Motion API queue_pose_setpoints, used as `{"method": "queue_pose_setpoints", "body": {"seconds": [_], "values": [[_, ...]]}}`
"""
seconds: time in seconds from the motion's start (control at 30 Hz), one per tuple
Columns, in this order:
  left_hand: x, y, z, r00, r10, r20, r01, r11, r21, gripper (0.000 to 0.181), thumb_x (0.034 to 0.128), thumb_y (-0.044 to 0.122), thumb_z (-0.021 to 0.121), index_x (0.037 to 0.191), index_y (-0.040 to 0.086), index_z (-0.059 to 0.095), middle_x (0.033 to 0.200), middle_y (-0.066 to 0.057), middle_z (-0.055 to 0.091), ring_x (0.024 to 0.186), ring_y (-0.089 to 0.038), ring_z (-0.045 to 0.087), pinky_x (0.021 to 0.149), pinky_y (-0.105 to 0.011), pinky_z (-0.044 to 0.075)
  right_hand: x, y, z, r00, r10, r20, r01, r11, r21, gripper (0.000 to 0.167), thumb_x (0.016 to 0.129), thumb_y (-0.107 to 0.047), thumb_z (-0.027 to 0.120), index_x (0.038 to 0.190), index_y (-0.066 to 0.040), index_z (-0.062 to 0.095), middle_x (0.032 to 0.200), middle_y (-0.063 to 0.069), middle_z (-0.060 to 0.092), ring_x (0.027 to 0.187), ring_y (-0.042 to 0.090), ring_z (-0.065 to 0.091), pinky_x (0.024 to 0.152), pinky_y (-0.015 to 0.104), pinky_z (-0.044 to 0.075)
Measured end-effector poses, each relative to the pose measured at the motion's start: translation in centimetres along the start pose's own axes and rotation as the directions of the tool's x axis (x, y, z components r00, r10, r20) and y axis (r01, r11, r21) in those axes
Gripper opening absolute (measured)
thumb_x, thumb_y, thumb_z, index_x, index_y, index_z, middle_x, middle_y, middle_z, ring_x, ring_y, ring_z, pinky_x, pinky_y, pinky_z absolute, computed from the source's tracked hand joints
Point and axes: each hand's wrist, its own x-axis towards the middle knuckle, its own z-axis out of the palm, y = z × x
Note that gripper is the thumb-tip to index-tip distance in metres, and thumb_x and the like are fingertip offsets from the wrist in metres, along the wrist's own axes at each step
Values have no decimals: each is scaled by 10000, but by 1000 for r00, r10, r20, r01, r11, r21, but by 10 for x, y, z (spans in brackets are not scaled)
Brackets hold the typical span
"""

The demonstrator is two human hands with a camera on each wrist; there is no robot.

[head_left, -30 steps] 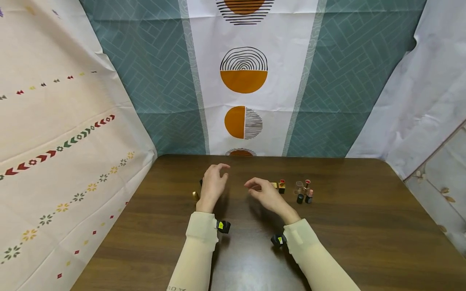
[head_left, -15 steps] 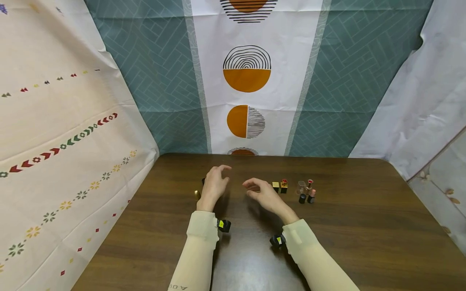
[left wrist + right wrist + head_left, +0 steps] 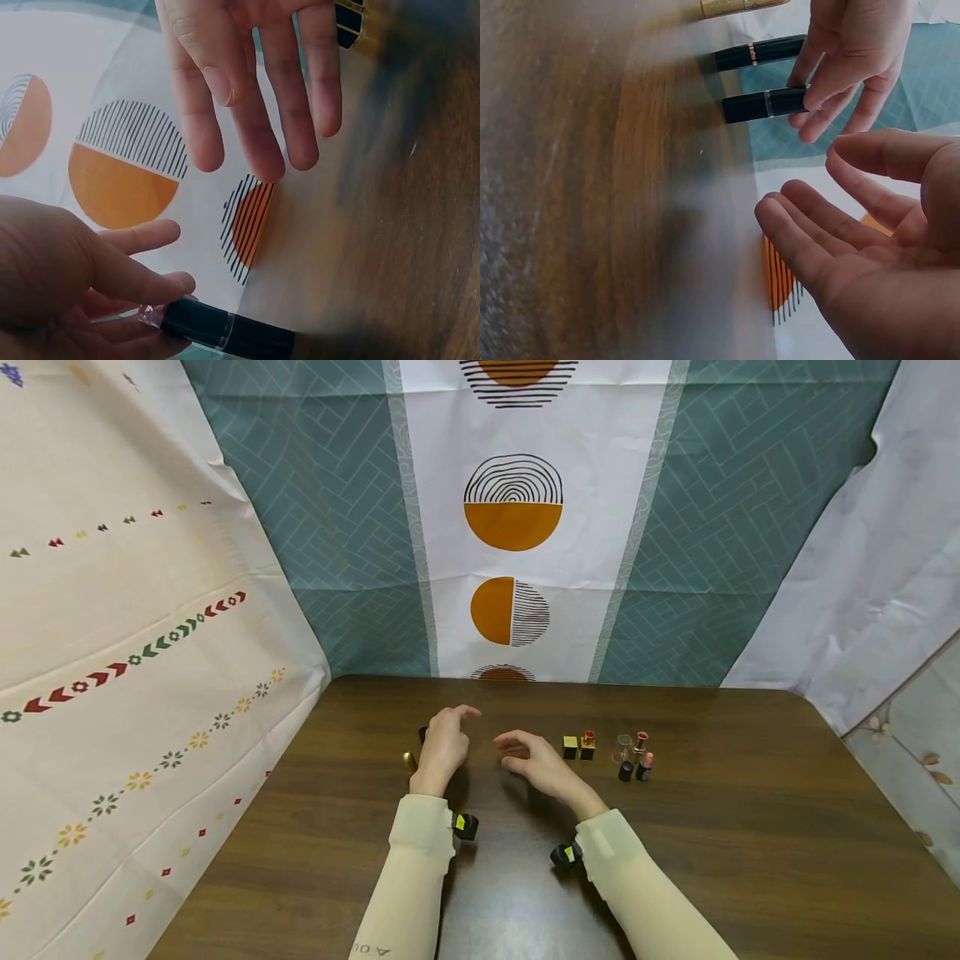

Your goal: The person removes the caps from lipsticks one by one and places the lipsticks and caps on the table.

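Observation:
My left hand (image 3: 442, 750) is over the left group of lipsticks. Its thumb and fingers pinch the clear top end of a black lipstick tube (image 3: 196, 321), which stands upright on the table. Another black tube (image 3: 422, 735) and a gold tube (image 3: 409, 762) stand beside that hand; both also show in the right wrist view. My right hand (image 3: 536, 762) hovers over the middle of the table, palm turned toward the left hand. Its fingers are relaxed and hold nothing. In the head view the left hand hides the pinched tube.
Right of the right hand stand a gold-and-black cap (image 3: 570, 747) and an uncapped red lipstick (image 3: 588, 748). Farther right are a clear cap (image 3: 622, 748), another red lipstick (image 3: 640, 745), a black cap (image 3: 626, 771) and a pink lipstick (image 3: 644, 767). The wooden table (image 3: 750, 827) meets hanging cloths behind.
The right hand has shifted slightly left, away from the gold-and-black cap. My left hand has moved a little lower at the left tubes. The head view has turned slightly.

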Motion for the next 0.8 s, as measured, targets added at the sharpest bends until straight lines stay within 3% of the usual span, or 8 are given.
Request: {"method": "queue_pose_setpoints", "body": {"seconds": [0.17, 0.33, 0.63, 0.8], "values": [[2, -1, 2, 999, 38, -28, -38, 999, -2, 436, 971, -134, 516, 1264, 107, 730, 1256, -200, 670, 1155, -372, 623, 923, -497, 530, 0, 2, 1, 1000, 1, 3, -1, 1000, 6, 364, 1039, -22, 586, 1394, 56, 569, 1394, 270, 595, 1291, 425, 585, 1027, 536, 510], [3, -1, 1, 998, 54, -22, -55, 998, -24, 399, 987, -101, 538, 1255, 117, 739, 1234, -182, 699, 1020, -329, 668, 765, -412, 521, 3, 7, 5, 1000, 13, 1, -13, 999, 36, 377, 1036, -23, 589, 1403, 55, 558, 1391, 255, 601, 1291, 413, 590, 1040, 525, 505], [3, 1, -6, 994, 76, 79, -61, 983, -175, 307, 1026, 23, 638, 1313, 111, 708, 1231, -162, 716, 1103, -327, 671, 898, -489, 559, 9, 7, 15, 998, 56, -25, -54, 993, 102, 441, 1048, -27, 567, 1473, 65, 491, 1450, 267, 553, 1337, 424, 551, 1078, 519, 478], [5, 3, -3, 989, 125, 80, -101, 963, -249, 278, 1021, 75, 670, 1290, 124, 724, 1170, -103, 743, 1086, -296, 675, 923, -486, 553, 10, 8, 16, 991, 94, -100, -79, 986, 145, 400, 1058, -99, 610, 1421, 61, 563, 1334, 248, 643, 1167, 394, 667, 980, 476, 555]]}}
